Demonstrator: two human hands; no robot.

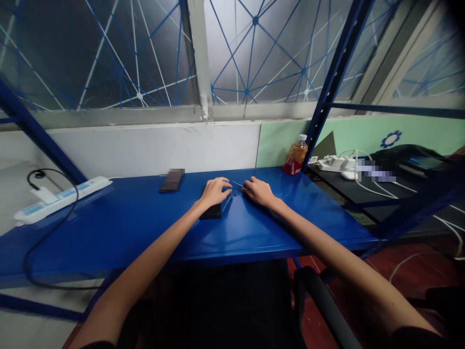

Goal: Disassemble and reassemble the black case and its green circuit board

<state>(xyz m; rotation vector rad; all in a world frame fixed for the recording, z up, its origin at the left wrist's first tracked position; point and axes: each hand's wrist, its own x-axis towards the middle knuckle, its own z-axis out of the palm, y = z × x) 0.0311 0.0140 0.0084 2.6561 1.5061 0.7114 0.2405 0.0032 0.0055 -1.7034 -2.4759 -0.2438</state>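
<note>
A blue table (134, 218) stands against a pale wall (156, 150) under patterned windows (250, 58), with a bottle (296, 157) at its far right. The left hand (215, 190) lies over a flat black slab (211, 212), fingers loosely bent, thumb and forefinger apart; the right hand (258, 191) pinches a thin tool (237, 183) pointing left. A tiny dark bit (235, 194) sits between the hands. A careless sweep could flick it away, I judge, and a slipping tip might scratch the slab, which looks straight-edged, oblong and partly hidden, mid-table
</note>
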